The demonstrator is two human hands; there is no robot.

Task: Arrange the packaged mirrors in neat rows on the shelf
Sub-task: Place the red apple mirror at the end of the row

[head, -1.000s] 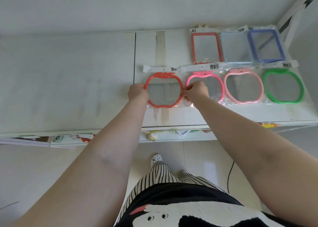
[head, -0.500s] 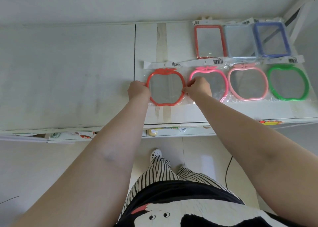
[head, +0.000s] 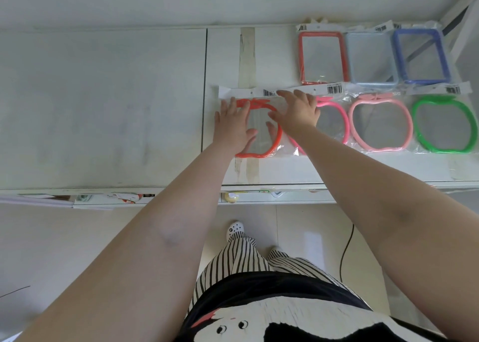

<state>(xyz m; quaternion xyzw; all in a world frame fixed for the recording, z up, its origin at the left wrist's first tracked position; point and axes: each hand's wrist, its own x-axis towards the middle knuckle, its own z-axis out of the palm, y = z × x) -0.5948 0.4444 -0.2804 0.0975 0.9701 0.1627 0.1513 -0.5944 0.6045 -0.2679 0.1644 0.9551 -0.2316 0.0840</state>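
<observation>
both bare forearms stretched forward and converging, wrists straight. left hand [head: 233,125] flat, palm down, fingers spread and pointing away, thumb out toward the right. right hand [head: 298,111] also palm down and flat, fingers splayed and angled to the left, thumb tucked below, just beside the left hand without gripping.

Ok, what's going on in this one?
A person is laying packaged mirrors out in rows on a white shelf. Both hands lie flat and open on the red apple-shaped mirror at the left end of the front row: left hand over its left side, right hand over its top right. Pink, pale pink and green apple-shaped mirrors continue that row to the right; three rectangular mirrors sit behind.
</observation>
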